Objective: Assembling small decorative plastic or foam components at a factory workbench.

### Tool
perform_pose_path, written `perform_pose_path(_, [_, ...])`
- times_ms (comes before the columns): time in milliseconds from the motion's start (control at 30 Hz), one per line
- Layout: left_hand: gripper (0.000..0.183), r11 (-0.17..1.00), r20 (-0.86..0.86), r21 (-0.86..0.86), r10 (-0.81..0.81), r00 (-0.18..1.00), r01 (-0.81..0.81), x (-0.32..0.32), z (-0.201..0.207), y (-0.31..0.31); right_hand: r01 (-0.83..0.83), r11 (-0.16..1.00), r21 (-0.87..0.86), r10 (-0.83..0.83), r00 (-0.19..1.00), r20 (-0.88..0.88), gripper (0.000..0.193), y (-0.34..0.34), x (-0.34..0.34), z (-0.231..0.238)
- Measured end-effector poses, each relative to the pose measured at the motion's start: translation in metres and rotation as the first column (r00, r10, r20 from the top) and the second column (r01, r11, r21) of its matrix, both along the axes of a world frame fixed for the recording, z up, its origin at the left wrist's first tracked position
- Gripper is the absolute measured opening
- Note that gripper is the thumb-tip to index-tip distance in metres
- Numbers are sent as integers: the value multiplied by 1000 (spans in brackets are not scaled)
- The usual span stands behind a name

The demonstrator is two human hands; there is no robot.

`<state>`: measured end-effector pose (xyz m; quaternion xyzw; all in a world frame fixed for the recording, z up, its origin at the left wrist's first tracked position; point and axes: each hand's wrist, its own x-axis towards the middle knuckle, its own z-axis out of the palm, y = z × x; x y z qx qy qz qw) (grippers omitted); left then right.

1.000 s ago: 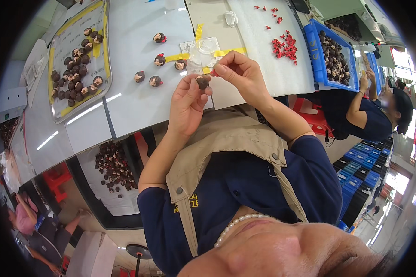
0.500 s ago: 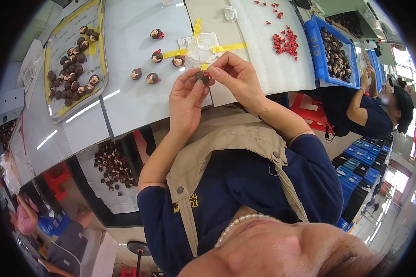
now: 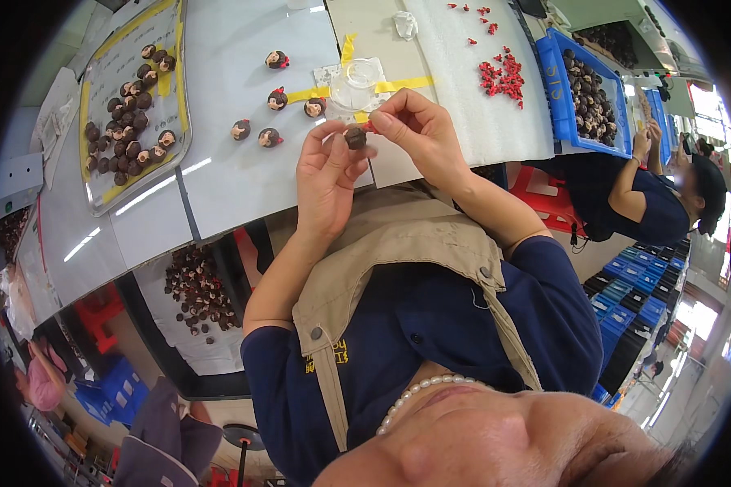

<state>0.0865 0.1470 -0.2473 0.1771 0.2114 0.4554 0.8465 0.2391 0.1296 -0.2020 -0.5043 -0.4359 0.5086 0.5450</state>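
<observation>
The left hand (image 3: 327, 172) has its grip closed around a dark brown ball (image 3: 355, 139) above the surface's (image 3: 248, 183) near edge; the right hand (image 3: 426, 138) pinches a small red piece (image 3: 371, 127) at the ball's right; five similar balls (image 3: 270, 139) lie left; loose red pieces (image 3: 503, 77) lie far right.

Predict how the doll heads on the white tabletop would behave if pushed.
The doll heads would probably roll, being nearly round, though jutting red pieces might interrupt that. The white tabletop looks glossy, so they may slide too.
</observation>
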Motion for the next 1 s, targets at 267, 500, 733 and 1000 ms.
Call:
perform_pose_path(267, [32, 1000, -100, 11, -14, 995, 16, 4, 6, -1, 49, 999, -4, -49, 999, 19, 12, -2, -3, 0])
perform_pose_path(500, [33, 998, -118, 60, -6, 993, 13, 4, -1, -2, 51, 998, 26, -53, 997, 59, 11, -1, -5, -7])
perform_pose_path(733, [35, 996, -141, 90, 29, 990, -16, 7, -2, -3, 45, 999, 7, -45, 999, 19, 11, -1, -6, -13])
perform_pose_path(1000, [33, 991, -168, 120, 71, 983, -51, 9, -3, -6, 54, 998, 23, -55, 998, 32, 11, 0, -6, -18])
